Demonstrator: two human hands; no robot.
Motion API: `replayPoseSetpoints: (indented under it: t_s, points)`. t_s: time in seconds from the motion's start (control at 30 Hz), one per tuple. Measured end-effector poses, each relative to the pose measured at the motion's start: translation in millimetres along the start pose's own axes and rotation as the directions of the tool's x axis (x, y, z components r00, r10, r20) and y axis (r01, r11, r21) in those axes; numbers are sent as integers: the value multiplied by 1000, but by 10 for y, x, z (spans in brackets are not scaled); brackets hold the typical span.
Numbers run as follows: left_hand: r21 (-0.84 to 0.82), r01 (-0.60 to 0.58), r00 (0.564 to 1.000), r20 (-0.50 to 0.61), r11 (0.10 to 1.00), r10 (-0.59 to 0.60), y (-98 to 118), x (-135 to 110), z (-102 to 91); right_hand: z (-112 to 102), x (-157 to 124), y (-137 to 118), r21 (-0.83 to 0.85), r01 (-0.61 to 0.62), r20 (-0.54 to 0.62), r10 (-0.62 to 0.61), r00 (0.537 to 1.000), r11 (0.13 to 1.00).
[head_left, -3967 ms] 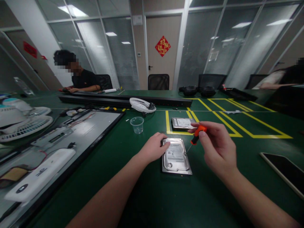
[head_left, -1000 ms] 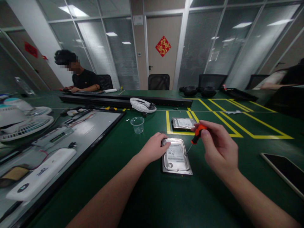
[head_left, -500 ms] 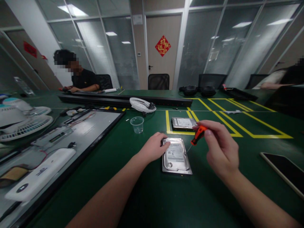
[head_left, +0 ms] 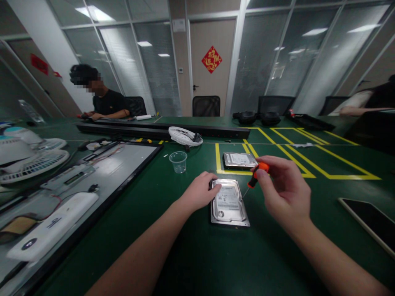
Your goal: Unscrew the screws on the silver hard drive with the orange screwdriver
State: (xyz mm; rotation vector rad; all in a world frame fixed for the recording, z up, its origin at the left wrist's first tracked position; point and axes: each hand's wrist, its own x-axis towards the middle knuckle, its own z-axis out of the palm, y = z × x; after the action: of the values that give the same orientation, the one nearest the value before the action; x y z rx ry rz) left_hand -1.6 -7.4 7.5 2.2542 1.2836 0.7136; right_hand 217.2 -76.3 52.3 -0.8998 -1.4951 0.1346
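A silver hard drive (head_left: 228,203) lies flat on the green table (head_left: 191,255) in front of me. My left hand (head_left: 200,191) rests on its far left corner, fingers curled over the edge and pressing it down. My right hand (head_left: 285,191) pinches a small screwdriver with an orange handle (head_left: 256,174); its thin shaft slants down to the drive's right edge. A second hard drive (head_left: 239,160) lies just beyond, inside a yellow taped square.
A clear plastic cup (head_left: 178,161) stands left of the drives. A large opened panel (head_left: 77,181) with boards fills the left side, white fan parts (head_left: 33,158) beyond it. A tablet (head_left: 370,222) lies at the right. Two other people sit at the far table ends.
My right hand has shifted its fingers slightly on the orange handle while the tip stays at the drive's edge. My left hand and the drive have not moved.
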Motion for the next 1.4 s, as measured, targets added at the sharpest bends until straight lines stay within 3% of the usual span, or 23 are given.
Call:
replayPoseSetpoints:
  t_s: [0.43, 0.8, 1.4]
  points:
    - [7, -21, 1000, -11, 1000, 21, 1, 11, 14, -24, -12, 112, -94, 19, 26, -16, 1000, 995]
    - [4, -5, 1000, 1, 1000, 5, -3, 4, 6, -39, 2, -25, 20, 4, 46, -5, 999, 1000]
    - [7, -9, 1000, -8, 1000, 9, 10, 3, 7, -8, 4, 68, -43, 19, 5, -19, 1000, 999]
